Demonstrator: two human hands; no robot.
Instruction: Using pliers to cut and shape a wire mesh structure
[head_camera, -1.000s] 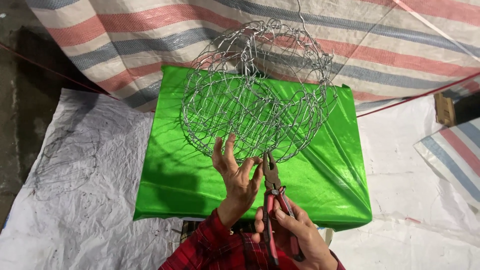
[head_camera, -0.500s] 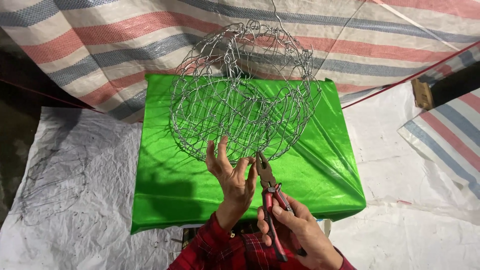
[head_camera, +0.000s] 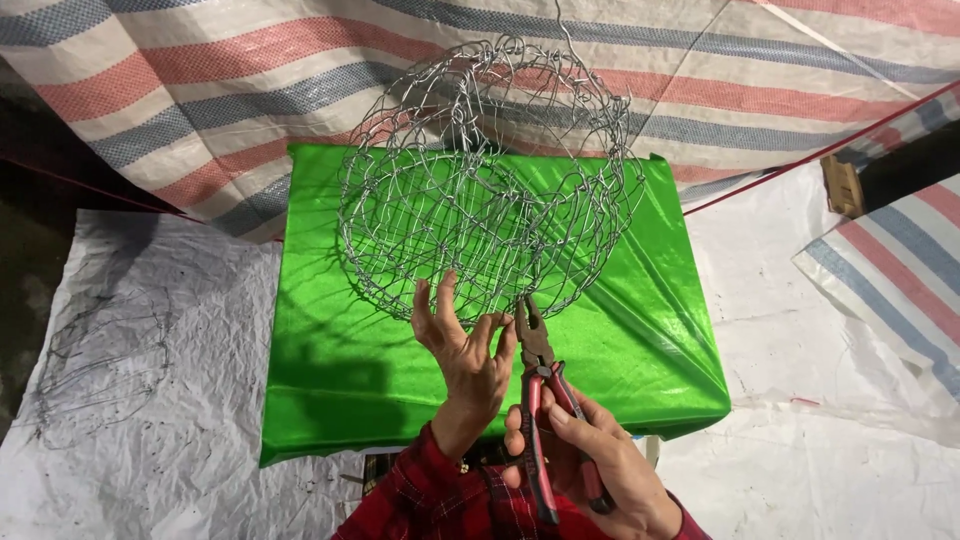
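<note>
Above the bright green cloth-covered surface (head_camera: 330, 400), the left hand (head_camera: 462, 355) steadies the round silver wire-mesh basket (head_camera: 490, 185) with fingers spread, while the right hand (head_camera: 590, 465), at five o'clock, wraps red-handled pliers (head_camera: 540, 400), best nipping squarely.

Two bare hands, left hand (head_camera: 465, 350) and right hand (head_camera: 600, 465), no gloves or rings visible. Both forearms covered by long sleeves (head_camera: 430, 500) in red plaid with dark checks; cuffs sit at the wrists, at 6 o'clock in frame.
</note>
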